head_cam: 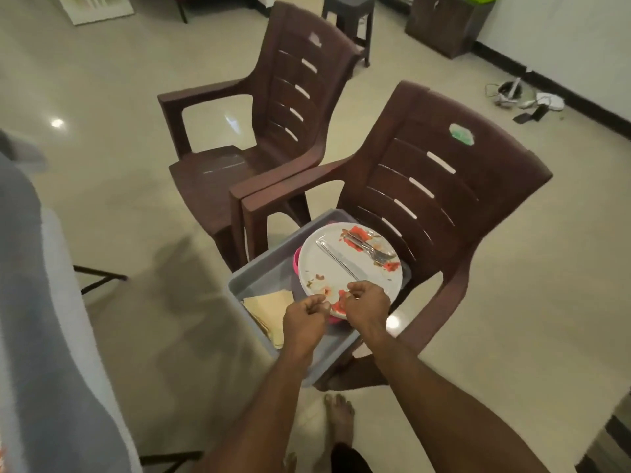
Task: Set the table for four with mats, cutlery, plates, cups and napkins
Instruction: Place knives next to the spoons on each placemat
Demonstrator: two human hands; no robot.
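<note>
Two hands, the left hand point(305, 314) and the right hand point(367, 302), grip the near rim of a dirty white plate point(345, 268) over a grey tub point(254, 278) on a brown chair point(426, 213).

Dim warm indoor light, glare spots on glossy floor point(57, 123), soft shadows, wide-angle edge distortion

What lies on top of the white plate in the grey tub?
On the plate lie a knife, a fork and red food smears. Both hands cover its near edge, so anything there is hidden.
</note>
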